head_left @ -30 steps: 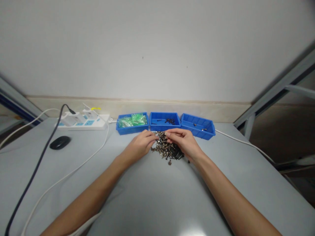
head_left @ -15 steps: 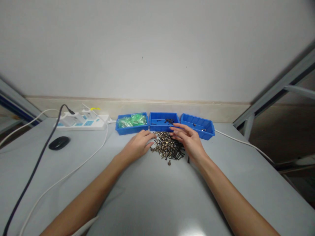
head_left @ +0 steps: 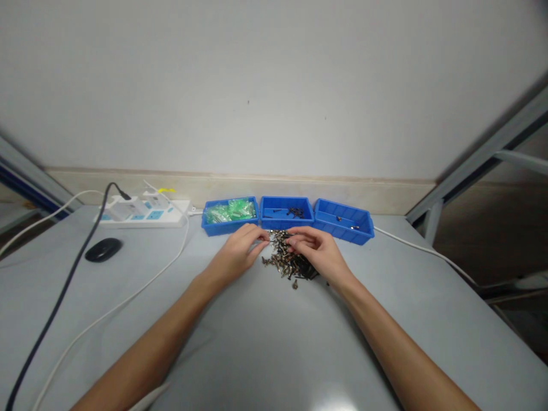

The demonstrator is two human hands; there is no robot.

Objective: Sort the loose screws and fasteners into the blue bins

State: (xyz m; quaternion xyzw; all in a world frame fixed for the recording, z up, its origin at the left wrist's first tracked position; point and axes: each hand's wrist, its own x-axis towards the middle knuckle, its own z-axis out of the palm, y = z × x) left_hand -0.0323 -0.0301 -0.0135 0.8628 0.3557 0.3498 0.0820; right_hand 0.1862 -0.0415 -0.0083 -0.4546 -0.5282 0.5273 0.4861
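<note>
Head view, left hand: the left hand (head_left: 240,255) lies low on the grey table (head_left: 265,348), at the left edge of the screw pile (head_left: 287,261). Its fingers (head_left: 257,236) are curled, the tips drawn together at the pile's near-left rim; whether a screw sits between them is too small to tell.

Head view, right hand: the right hand (head_left: 319,251) rests over the right half of the pile, palm down, fingers bent inward with the tips pinched at the top of the heap. What they grasp, if anything, cannot be made out.

Head view, screw pile: a loose heap of small dark and brassy screws on the table between the two hands, just in front of the middle bin (head_left: 286,212). A stray screw lies at its near edge.

Head view, bins: three blue bins stand in a row along the wall edge. The left bin (head_left: 230,214) holds green plastic pieces, the middle bin a few dark screws, the right bin (head_left: 345,220) a couple of small parts.

Head view, surroundings: a white power strip (head_left: 143,212) sits far left with plugs in it, a black mouse (head_left: 103,249) near it, and a dark cable (head_left: 55,305) and a white cable (head_left: 128,297) trailing across the table.
</note>
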